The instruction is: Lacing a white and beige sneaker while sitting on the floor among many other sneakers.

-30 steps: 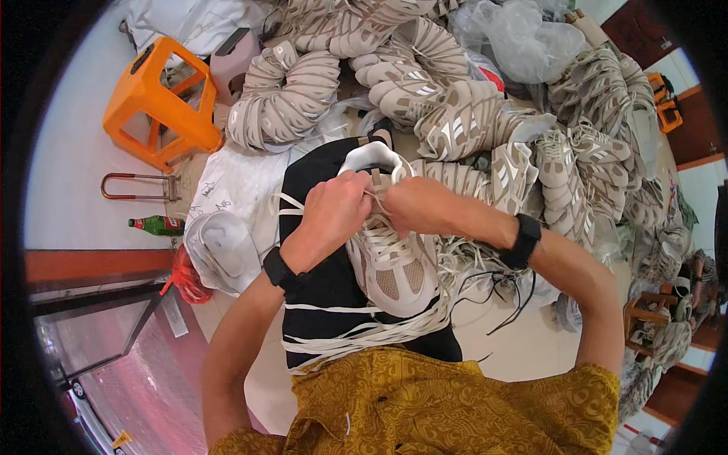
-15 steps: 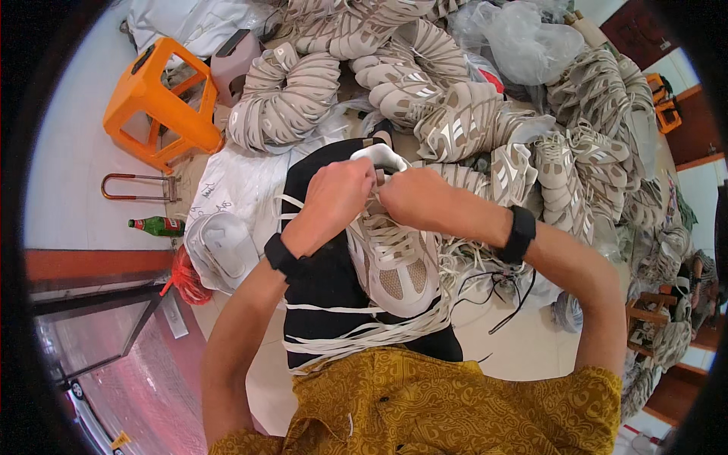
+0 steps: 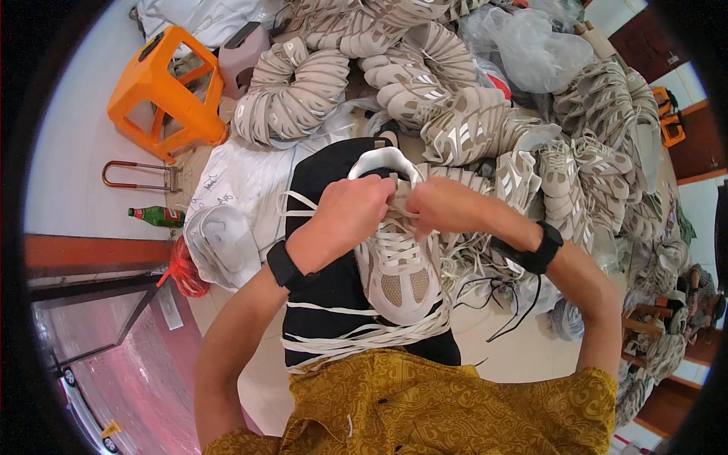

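Observation:
A beige and white sneaker rests on my lap over black trousers, its toe toward me and its padded collar away from me. White laces criss-cross its front. My left hand is closed at the left upper eyelets, fingertips pinched by the tongue. Opposite it, my right hand pinches at the lace on the right upper edge. The fingers partly hide the lace between them. A loop of white lace sticks out left of my left hand. More loose laces lie across my thighs.
Strung rings and rows of similar sneakers pile up ahead and to the right. At the left are an orange stool, a green bottle and a red plastic bag. Black cords lie right of the shoe.
Both hands have come nearer to me and slightly right, uncovering the shoe's collar. My right hand has turned fingers-down by the upper eyelets. The shoe sits a little lower and straighter.

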Demonstrator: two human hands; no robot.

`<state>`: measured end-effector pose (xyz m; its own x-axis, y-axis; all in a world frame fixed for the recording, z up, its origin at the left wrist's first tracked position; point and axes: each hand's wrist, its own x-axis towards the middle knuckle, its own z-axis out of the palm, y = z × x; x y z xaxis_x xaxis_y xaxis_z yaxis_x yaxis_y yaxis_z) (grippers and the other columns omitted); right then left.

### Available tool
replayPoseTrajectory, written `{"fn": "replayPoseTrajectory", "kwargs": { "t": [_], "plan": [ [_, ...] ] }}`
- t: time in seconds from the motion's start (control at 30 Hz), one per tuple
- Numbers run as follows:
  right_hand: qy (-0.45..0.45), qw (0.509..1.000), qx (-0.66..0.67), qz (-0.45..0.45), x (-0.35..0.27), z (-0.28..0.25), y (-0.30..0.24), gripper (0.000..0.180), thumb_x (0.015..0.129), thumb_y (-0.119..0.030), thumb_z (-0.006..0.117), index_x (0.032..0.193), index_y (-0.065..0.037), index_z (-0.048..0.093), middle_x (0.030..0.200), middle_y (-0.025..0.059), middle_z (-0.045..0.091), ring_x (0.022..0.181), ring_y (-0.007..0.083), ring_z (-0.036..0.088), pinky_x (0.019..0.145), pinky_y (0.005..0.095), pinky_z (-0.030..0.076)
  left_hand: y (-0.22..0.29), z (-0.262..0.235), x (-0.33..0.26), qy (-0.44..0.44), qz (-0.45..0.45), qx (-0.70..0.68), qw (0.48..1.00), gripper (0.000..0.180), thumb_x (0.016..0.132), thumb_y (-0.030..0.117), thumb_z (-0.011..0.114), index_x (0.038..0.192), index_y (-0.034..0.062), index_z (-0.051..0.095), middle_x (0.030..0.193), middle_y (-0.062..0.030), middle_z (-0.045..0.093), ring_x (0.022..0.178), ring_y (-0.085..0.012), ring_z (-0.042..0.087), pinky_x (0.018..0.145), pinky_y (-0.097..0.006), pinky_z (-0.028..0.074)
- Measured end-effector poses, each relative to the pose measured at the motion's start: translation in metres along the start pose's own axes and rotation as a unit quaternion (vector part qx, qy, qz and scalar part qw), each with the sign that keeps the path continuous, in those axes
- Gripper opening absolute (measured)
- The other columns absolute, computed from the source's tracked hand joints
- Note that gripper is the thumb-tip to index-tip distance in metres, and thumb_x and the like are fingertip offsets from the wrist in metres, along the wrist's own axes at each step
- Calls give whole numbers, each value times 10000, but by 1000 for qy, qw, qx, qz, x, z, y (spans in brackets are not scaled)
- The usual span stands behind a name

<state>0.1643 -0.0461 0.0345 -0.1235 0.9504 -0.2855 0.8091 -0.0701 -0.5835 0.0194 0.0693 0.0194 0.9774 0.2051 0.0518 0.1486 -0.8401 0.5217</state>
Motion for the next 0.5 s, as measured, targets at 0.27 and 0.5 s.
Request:
{"fn": "replayPoseTrajectory", "kwargs": {
  "t": [0.27,0.5],
  "plan": [
    [23,984,151,96,-15,0,13,148,588,-83,659,642,18,565,485,53,442,459,100,420,438,279,328,6,1,0,-42,0,67,997,80,720,104,557,762,39,537,728,-120,588,673,-315,588,587,-414,463],
    [70,953,265,127,-21,15,22,112,585,-104,650,668,-34,622,485,38,490,448,94,448,444,257,358,0,1,1,-43,-1,39,998,92,724,88,518,735,47,600,746,-121,594,671,-305,582,608,-383,466]
  ]
}}
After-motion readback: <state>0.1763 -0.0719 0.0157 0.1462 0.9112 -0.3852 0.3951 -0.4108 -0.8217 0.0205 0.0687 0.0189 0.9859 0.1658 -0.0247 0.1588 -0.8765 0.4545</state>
